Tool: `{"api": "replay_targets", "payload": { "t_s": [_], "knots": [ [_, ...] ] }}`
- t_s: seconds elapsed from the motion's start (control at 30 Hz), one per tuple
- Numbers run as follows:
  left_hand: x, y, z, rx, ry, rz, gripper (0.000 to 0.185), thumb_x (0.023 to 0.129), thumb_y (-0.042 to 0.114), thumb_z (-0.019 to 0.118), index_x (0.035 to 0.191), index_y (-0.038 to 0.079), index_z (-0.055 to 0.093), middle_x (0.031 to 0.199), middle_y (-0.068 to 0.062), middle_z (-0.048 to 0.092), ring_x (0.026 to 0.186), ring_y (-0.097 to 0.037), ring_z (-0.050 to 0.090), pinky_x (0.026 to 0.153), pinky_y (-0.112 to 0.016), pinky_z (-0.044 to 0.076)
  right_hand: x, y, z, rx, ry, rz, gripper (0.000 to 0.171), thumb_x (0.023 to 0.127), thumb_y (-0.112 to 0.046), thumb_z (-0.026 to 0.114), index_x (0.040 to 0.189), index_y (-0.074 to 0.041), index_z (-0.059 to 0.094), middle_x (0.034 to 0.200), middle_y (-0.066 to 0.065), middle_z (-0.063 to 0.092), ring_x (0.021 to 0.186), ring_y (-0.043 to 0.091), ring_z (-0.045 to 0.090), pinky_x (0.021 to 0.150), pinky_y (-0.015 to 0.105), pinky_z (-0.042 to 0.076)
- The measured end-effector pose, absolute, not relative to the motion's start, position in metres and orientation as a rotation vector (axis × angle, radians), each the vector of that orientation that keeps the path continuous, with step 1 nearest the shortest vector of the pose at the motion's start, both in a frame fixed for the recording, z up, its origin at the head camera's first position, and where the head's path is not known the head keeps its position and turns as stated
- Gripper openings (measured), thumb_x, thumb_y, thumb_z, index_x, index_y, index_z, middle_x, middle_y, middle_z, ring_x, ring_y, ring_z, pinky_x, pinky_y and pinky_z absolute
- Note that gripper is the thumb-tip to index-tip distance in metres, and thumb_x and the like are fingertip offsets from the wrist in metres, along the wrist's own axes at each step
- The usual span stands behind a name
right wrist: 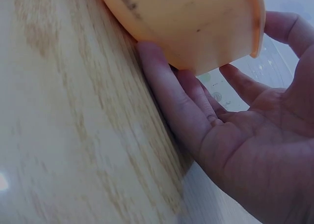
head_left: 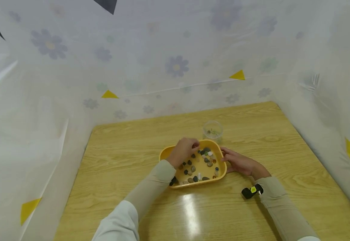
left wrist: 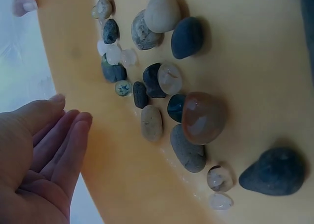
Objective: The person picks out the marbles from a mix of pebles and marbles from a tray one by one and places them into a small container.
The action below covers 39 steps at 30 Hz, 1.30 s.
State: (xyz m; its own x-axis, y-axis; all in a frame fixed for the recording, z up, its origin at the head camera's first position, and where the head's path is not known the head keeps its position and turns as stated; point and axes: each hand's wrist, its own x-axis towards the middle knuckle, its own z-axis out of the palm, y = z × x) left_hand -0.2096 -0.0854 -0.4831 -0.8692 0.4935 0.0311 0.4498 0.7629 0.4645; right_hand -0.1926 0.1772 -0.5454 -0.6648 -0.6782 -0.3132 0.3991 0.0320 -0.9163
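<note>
While the left hand point(head_left: 183, 150) reaches over the yellow tray point(head_left: 201, 164), stones point(left wrist: 202, 118) lie to its right

The left hand's fingers look slack and lightly bent, thumb close to their tips, near the tray's far side. Stones spread from beside that wrist toward the right hand point(head_left: 242, 164), with a white pebble point(head_left: 199, 176) nearer the body. The right hand's fingers are extended, resting against the tray's outer right end. Beyond and left of its fingertips stands a clear cup point(head_left: 212, 137); behind its heel, a black device point(head_left: 252, 191) sits at the sleeve cuff.
</note>
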Motion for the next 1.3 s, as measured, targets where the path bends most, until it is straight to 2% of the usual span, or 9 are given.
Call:
{"api": "replay_targets", "payload": {
  "t_s": [0.33,0.63,0.8,1.07,1.3],
  "knots": [
    [-0.204,-0.082,-0.491,0.76,2.789,0.536,0.021,0.091,0.02,0.062,0.106,0.009,0.07,0.101,-0.001,0.068,0.085,-0.01,0.063,0.07,-0.021,0.05,-0.193,0.176,-0.543,-0.285,1.543,-1.72,0.059,0.098,-0.012,0.039,0.15,-0.019,0.011,0.152,0.016,0.009,0.122,0.035,0.04,0.084,0.054,0.047],
    [-0.204,-0.079,-0.499,0.743,2.797,0.543,0.013,0.091,0.019,0.062,0.094,0.01,0.07,0.079,0.004,0.064,0.058,-0.005,0.051,0.053,-0.02,0.042,-0.194,0.175,-0.542,-0.295,1.538,-1.72,0.059,0.098,-0.012,0.039,0.15,-0.019,0.012,0.151,0.016,0.011,0.124,0.035,0.039,0.085,0.054,0.046],
    [-0.204,-0.078,-0.503,0.742,2.832,0.536,0.011,0.09,0.016,0.063,0.093,0.01,0.071,0.081,0.003,0.064,0.061,-0.005,0.052,0.056,-0.02,0.043,-0.193,0.175,-0.541,-0.296,1.537,-1.719,0.059,0.098,-0.012,0.039,0.15,-0.019,0.012,0.15,0.017,0.012,0.123,0.035,0.04,0.085,0.054,0.046],
    [-0.206,-0.075,-0.509,0.802,2.892,0.503,0.015,0.09,0.013,0.062,0.075,0.012,0.066,0.064,0.007,0.054,0.054,-0.007,0.046,0.051,-0.021,0.037,-0.192,0.176,-0.542,-0.281,1.542,-1.725,0.06,0.098,-0.013,0.04,0.15,-0.019,0.011,0.15,0.017,0.013,0.121,0.034,0.042,0.084,0.053,0.047],
    [-0.203,-0.072,-0.509,0.797,2.909,0.428,0.012,0.089,0.016,0.064,0.077,0.014,0.066,0.068,0.007,0.056,0.057,-0.007,0.05,0.052,-0.021,0.039,-0.192,0.178,-0.546,-0.284,1.545,-1.726,0.06,0.098,-0.013,0.04,0.15,-0.02,0.012,0.151,0.017,0.012,0.122,0.035,0.041,0.084,0.053,0.047]
  ]
}}
